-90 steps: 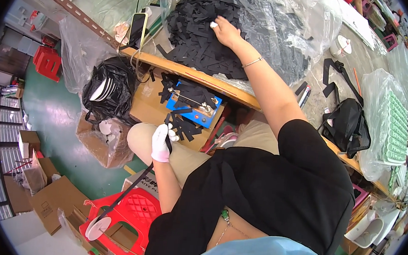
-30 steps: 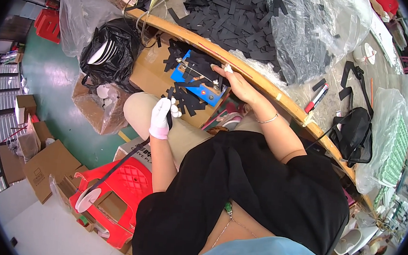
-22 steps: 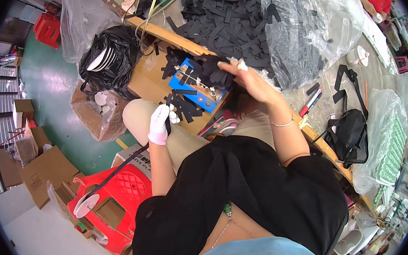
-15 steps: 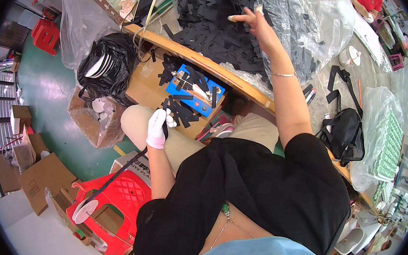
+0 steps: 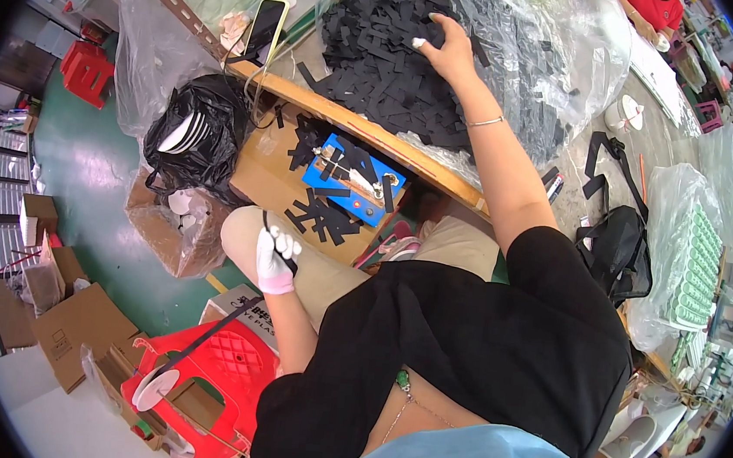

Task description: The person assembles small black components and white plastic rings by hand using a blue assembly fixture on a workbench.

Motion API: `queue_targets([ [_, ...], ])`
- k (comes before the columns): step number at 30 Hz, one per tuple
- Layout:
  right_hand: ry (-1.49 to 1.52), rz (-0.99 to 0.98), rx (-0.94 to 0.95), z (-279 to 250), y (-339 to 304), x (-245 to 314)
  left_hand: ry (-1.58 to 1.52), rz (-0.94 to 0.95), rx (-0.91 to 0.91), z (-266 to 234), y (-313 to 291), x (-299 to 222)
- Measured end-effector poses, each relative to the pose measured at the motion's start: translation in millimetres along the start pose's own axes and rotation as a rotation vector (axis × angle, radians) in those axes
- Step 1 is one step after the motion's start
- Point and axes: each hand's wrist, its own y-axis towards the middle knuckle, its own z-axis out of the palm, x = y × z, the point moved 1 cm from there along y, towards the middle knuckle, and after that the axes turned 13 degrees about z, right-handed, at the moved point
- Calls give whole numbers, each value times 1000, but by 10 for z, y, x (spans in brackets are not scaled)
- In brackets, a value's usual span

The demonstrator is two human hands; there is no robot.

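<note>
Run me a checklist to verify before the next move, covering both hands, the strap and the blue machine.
1. Left hand on the black strap: ok, its gloved fingers are closed around it.
2. Right hand free: ok, thumb and forefinger are apart over the pile of black strips, with nothing visible between them.
3. Strap untangled at the white reel: ok, it runs off straight across the red stool.
4. Blue machine free of loose strips: not ok, several lie across its top.
5. Machine switched on: cannot tell.

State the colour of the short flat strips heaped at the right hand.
The heaped strips are black, showing best in the head view.
</note>
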Motion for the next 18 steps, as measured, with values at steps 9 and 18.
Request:
queue_targets([
  [9, -419, -18, 99, 505, -182, 89, -121, 36, 39, -70, -94, -108],
  [18, 12, 142, -187, 171, 602, 166, -107, -9, 115, -5, -33, -109],
])
